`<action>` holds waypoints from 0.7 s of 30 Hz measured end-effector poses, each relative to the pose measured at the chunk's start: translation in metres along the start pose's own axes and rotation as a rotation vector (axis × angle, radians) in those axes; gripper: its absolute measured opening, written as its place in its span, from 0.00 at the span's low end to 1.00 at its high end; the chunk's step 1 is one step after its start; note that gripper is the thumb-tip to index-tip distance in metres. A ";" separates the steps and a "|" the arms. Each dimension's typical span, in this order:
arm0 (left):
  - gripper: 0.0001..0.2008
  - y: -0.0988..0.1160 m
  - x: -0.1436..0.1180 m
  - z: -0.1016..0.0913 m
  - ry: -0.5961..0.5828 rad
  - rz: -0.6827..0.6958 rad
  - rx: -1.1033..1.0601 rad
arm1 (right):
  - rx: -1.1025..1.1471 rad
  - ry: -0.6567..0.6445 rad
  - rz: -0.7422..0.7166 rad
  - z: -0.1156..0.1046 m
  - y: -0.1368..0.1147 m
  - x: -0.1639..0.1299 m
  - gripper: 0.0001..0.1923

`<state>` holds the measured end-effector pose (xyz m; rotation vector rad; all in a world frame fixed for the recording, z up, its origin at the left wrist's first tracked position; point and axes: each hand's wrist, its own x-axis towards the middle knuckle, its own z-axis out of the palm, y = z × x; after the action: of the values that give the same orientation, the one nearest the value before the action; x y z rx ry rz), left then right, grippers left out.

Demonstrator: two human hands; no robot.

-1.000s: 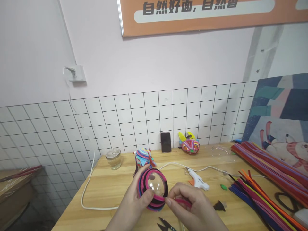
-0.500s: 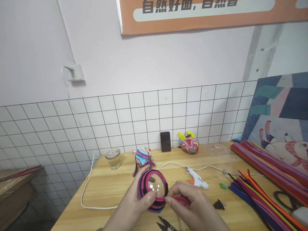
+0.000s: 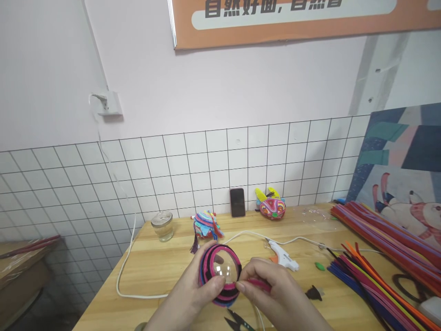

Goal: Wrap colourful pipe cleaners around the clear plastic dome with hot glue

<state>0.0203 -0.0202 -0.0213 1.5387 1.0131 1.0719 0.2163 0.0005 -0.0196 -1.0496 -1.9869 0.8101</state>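
My left hand (image 3: 198, 282) is wrapped around a clear plastic ball (image 3: 225, 266) banded with pink, black and blue pipe cleaners, its thumb pressed on the near side. A pink pipe cleaner (image 3: 258, 284) is pinched between the thumb and fingers of my right hand (image 3: 267, 287), at the ball's right edge. The rest of that strip passes under my right palm, partly hidden. Black thread snips (image 3: 239, 319) lie on the table just below the ball, cut off by the frame's lower edge.
On the wooden table (image 3: 148, 262) are a white glue gun (image 3: 283, 256) with its cord, a glass jar (image 3: 162, 226), a striped tasselled craft (image 3: 206, 224), a phone (image 3: 237, 202) against the tiles and a yellow-eared craft head (image 3: 272, 204). Bundles of pipe cleaners (image 3: 365, 285) lie right.
Both hands keep their hold on the ball and the pink pipe cleaner. The view has shifted very slightly; little else differs.
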 end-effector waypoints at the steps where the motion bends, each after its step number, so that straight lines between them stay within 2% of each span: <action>1: 0.31 0.000 0.000 0.000 -0.001 0.001 0.002 | 0.005 -0.008 0.008 0.000 0.000 0.001 0.07; 5: 0.28 0.001 -0.001 0.001 -0.019 -0.004 -0.022 | 0.054 -0.064 0.086 0.000 0.000 0.002 0.06; 8: 0.25 0.002 0.000 0.001 -0.025 -0.005 -0.028 | 0.191 -0.075 0.147 0.000 0.002 0.002 0.06; 11: 0.24 0.003 0.001 0.002 -0.024 0.002 -0.020 | 0.328 -0.099 0.157 0.001 0.005 0.003 0.09; 14: 0.23 0.003 0.003 0.004 -0.017 -0.014 -0.025 | 0.359 -0.101 0.160 0.002 0.009 0.003 0.10; 18: 0.25 0.002 0.003 0.003 -0.012 -0.022 -0.020 | 0.387 -0.102 0.169 0.004 0.012 0.003 0.13; 21: 0.31 -0.003 0.003 0.002 0.020 0.011 0.014 | 0.448 -0.122 0.158 0.006 0.013 0.004 0.13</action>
<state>0.0224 -0.0175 -0.0241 1.5492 1.0288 1.0915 0.2152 0.0088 -0.0323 -0.9109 -1.7157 1.3584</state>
